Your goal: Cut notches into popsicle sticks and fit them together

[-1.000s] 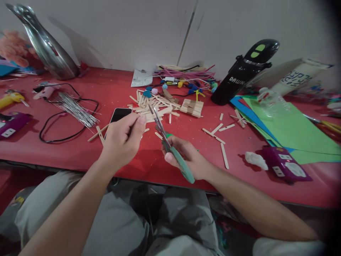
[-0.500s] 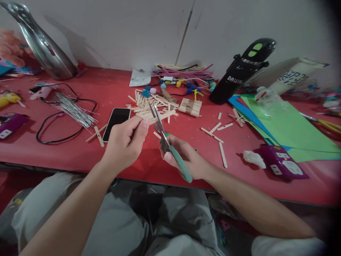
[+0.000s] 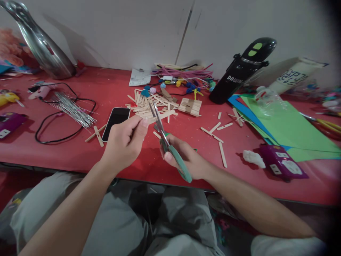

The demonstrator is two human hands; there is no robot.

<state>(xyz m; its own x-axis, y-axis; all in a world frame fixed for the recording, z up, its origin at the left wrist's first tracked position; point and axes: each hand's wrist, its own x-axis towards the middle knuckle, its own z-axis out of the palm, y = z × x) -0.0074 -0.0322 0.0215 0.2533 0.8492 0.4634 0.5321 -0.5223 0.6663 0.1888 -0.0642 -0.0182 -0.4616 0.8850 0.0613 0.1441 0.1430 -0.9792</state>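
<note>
My right hand (image 3: pixel 190 158) grips green-handled scissors (image 3: pixel 170 147) above the front edge of the red table (image 3: pixel 80 153), blades slightly apart and pointing away from me. My left hand (image 3: pixel 125 142) is closed in a pinch at the blades, holding a small wooden stick piece (image 3: pixel 152 120) that reaches between them. Just beyond lies a heap of wooden craft sticks (image 3: pixel 153 105) and a glued stick panel (image 3: pixel 190 106).
A black phone (image 3: pixel 116 119) lies left of my hand, beside a wire bundle (image 3: pixel 70 108) and a black cable. Loose sticks (image 3: pixel 220 137) lie to the right. A black bottle (image 3: pixel 241 71), green and blue paper sheets (image 3: pixel 290 131), purple power strips (image 3: pixel 282 165), pipe cleaners and glue guns crowd the rest.
Almost nothing has changed; both hands hold the same pose at the scissors, and the view has drifted slightly.
</note>
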